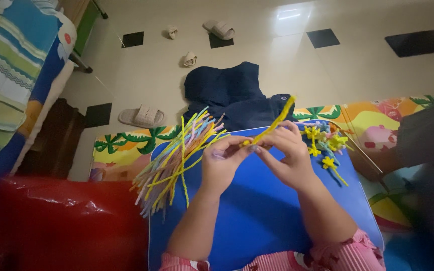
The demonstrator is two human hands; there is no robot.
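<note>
Nearest are two striped pink cuffs (277,262) at the bottom edge, with both forearms reaching away over a blue board (257,216). To the near left sits a red shiny bag (61,221).

Over the middle of the board the two hands meet. The left hand (222,163) is closed narrow, fingertips pinched on the near end of a yellow stem (272,125). The right hand (290,155) curls round the same stem just beside it, thumb and fingers tight. The stem's long axis runs from the pinch up and away to the right, its free end standing beyond the right hand; so the right hand is the nearer one to the loose length, while the left anchors the low end.

Left of the hands lies a fanned bundle (177,160) of pastel stems, touching the board's left edge. Right of them sit small yellow flowers (327,145).

Farther off lie a play mat (121,150), a dark blue cloth (232,95), and slippers (141,116) on the pale tiles.
</note>
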